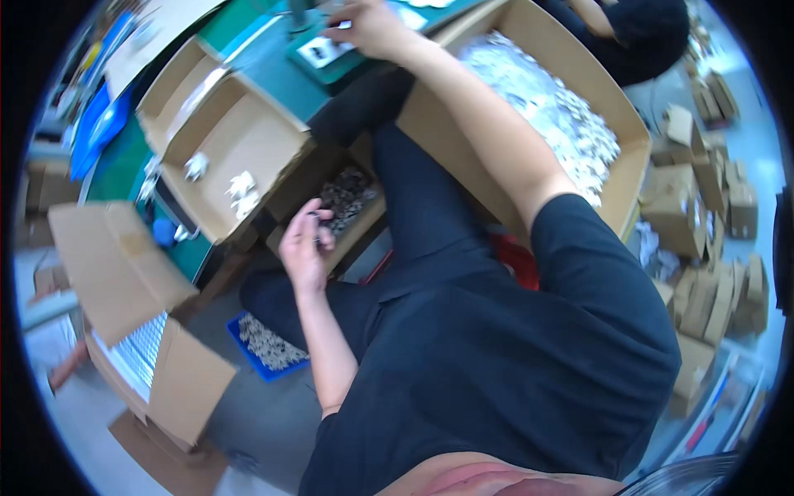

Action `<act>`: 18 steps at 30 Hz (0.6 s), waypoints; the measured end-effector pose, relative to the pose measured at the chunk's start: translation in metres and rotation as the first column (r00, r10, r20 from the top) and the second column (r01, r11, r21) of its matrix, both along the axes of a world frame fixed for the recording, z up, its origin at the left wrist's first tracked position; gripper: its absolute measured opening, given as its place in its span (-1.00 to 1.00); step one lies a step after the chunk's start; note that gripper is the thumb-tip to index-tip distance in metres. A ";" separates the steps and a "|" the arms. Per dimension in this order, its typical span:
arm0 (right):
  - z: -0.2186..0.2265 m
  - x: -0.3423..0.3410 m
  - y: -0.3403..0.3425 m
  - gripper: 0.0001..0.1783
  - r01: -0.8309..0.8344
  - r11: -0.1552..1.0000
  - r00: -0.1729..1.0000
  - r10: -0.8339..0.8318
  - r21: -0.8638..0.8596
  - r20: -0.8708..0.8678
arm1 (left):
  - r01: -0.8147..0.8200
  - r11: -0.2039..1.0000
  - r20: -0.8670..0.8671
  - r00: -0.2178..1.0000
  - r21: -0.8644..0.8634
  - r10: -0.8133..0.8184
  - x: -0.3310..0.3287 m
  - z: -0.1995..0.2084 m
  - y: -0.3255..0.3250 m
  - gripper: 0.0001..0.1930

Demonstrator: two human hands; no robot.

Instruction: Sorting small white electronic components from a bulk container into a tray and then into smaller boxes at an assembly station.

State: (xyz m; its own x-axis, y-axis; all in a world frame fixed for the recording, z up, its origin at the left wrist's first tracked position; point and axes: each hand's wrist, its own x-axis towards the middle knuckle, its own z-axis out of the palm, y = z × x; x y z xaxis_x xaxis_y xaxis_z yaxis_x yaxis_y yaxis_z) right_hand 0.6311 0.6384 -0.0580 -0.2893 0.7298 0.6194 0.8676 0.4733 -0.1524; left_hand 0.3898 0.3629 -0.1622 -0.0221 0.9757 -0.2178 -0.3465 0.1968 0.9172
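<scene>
Blue plastic, kind of crumpled, is the far-left thing here: a bag [95, 136] on the green bench [219, 33]. Below it there's an open carton [124, 256] with its flaps out, then a shallow cardboard tray [265, 124] with a couple of clumps of white parts [243, 194], and a blue bin [261, 371] of tiny pale bits on the floor. Next up, the left hand [306, 248]: fingers half curled, looks like they've got a small dark piece [317, 227] pinched, right beside a box [357, 236] of dark and pale parts. Right hand [370, 30] is up at the green block [337, 70] on the bench, fingers bent in near something small and white; can't tell if it's actually gripped. Then a big carton [633, 149] full of white parts and clear plastic, and piled boxes [674, 207] far right.
</scene>
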 end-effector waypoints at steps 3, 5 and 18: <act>-0.005 0.022 0.024 -0.71 -0.303 0.928 0.906 0.210 -0.218 -0.367 | -0.076 0.994 -0.179 0.980 0.080 0.089 0.000 0.012 0.022 -0.64; -0.004 0.040 0.026 -0.63 -0.256 0.902 0.919 0.117 -0.348 -0.375 | -0.032 0.996 -0.152 0.987 0.087 0.045 0.012 0.018 0.040 -0.64; -0.044 0.361 -0.098 -0.71 0.240 0.802 0.940 -0.332 -0.547 -0.074 | 0.003 0.991 -0.230 0.973 0.131 0.027 0.049 0.008 0.066 -0.64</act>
